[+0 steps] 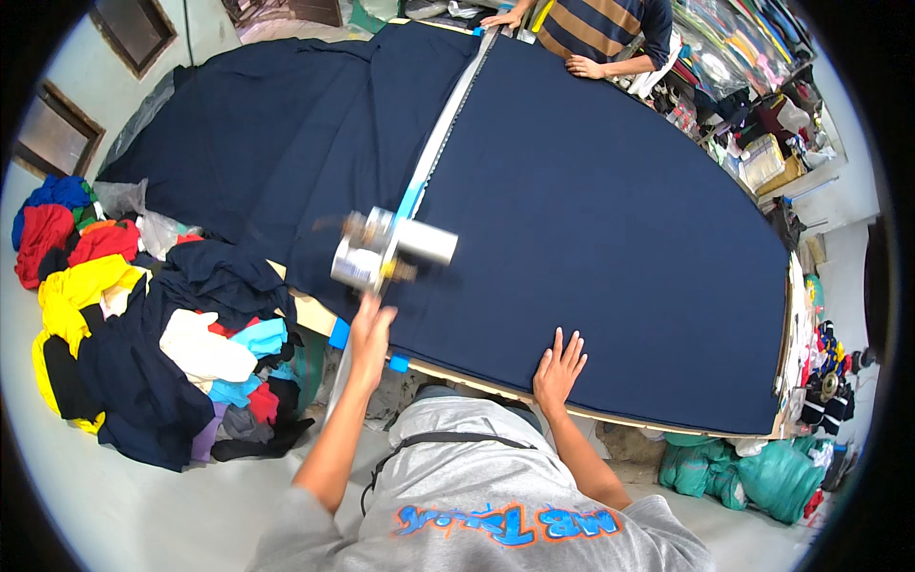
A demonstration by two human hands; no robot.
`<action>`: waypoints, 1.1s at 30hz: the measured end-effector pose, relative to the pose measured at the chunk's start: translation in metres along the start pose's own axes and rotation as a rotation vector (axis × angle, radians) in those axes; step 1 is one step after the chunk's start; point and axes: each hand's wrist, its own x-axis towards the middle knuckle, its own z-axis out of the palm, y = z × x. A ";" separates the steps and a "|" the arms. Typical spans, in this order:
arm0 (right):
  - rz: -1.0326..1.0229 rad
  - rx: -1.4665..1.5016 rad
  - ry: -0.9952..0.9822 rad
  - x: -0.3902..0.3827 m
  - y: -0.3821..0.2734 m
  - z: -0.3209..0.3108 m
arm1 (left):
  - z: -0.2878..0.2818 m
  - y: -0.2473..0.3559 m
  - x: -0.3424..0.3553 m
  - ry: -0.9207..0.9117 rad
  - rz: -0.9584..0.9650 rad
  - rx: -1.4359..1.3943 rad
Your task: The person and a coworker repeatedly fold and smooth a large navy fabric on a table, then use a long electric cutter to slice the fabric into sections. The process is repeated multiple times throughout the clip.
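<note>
A wide dark navy cloth [591, 219] lies over the long table. Across it runs a narrow metal rail [446, 133], with a blue section near its lower part. On the near end of the rail sits a cloth cutting machine [360, 264] with a white cylindrical motor, blurred by motion. My left hand [370, 334] is at the machine's near side, fingers closed at its lower end; the exact grip is smeared. My right hand [559, 370] lies flat on the cloth by the table's near edge, fingers spread.
Across the table, a person in a striped shirt [596, 29] rests one hand by the rail's far end and another on the cloth. Coloured garments and scraps [210, 348] are heaped at the left. Green bundles [762, 477] lie beneath the right end. Blue clips [398, 363] sit on the near edge.
</note>
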 end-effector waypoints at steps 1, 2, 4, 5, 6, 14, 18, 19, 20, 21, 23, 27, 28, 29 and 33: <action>-0.006 0.003 -0.003 0.003 0.000 0.002 | 0.030 0.023 0.029 -0.094 0.119 0.022; -0.007 0.004 -0.018 -0.007 0.002 0.001 | 0.059 0.045 0.051 -0.181 0.236 0.037; -0.012 0.018 -0.004 -0.004 0.003 0.005 | 0.114 0.081 0.084 -0.349 0.418 0.037; -0.012 0.021 -0.006 -0.001 0.003 0.007 | 0.136 0.091 0.091 -0.415 0.458 0.029; -0.011 0.011 -0.023 -0.005 0.010 0.006 | 0.149 0.094 0.092 -0.462 0.474 0.017; 0.023 0.089 0.051 0.010 -0.005 0.005 | 0.061 -0.026 0.064 -0.265 0.338 0.326; -0.112 0.173 0.071 0.035 -0.047 -0.005 | -0.091 -0.116 -0.029 0.171 0.150 0.555; -0.168 0.198 0.064 0.044 -0.065 -0.008 | -0.128 -0.137 -0.060 0.270 0.141 0.654; -0.219 0.220 0.056 0.052 -0.084 -0.009 | -0.152 -0.139 -0.088 0.298 0.108 0.825; -0.276 0.246 0.038 0.059 -0.103 -0.007 | -0.168 -0.139 -0.114 0.328 0.075 0.996; -0.395 0.284 0.014 0.071 -0.141 0.004 | -0.178 -0.139 -0.152 0.448 -0.064 0.880; -0.583 0.271 -0.062 0.072 -0.209 0.031 | -0.206 -0.162 -0.177 0.327 -0.453 0.877; -0.610 0.250 -0.092 0.070 -0.223 0.038 | -0.210 -0.165 -0.176 0.332 -0.487 0.858; -0.619 0.245 -0.110 0.065 -0.232 0.043 | -0.213 -0.167 -0.175 0.335 -0.520 0.840; -0.640 0.209 -0.155 0.048 -0.254 0.048 | -0.221 -0.169 -0.168 0.348 -0.505 0.824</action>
